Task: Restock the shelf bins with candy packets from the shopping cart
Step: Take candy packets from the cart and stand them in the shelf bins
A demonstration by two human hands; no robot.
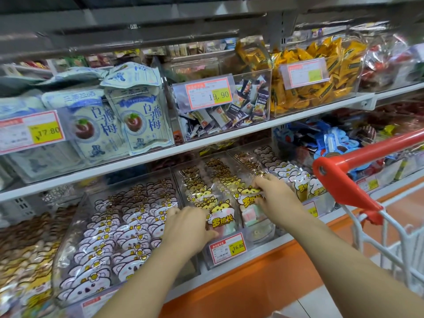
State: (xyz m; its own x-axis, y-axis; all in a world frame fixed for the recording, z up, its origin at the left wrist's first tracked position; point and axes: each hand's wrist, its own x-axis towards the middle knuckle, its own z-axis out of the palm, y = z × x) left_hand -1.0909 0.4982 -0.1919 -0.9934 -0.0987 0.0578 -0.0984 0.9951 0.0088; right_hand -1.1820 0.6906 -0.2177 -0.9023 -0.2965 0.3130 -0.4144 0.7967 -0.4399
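Note:
A clear shelf bin [226,262] on the lowest shelf holds rows of yellow-cat candy packets [207,184]. My left hand [187,228] grips the front packet of the left row [221,220] at the bin's front. My right hand [275,195] pinches the front packet of the right row [250,199], fingers curled over its top edge. The shopping cart [394,237] stands at the right, its red handle [358,161] just beside my right wrist; its inside is hidden.
A bin of koala-face packets [119,228] sits left of my hands, another bin of white packets [296,177] to the right. Upper shelf bins hold blue-white plum bags [137,118], small dark packets [229,115] and yellow packets [321,74]. An orange base runs below the shelf.

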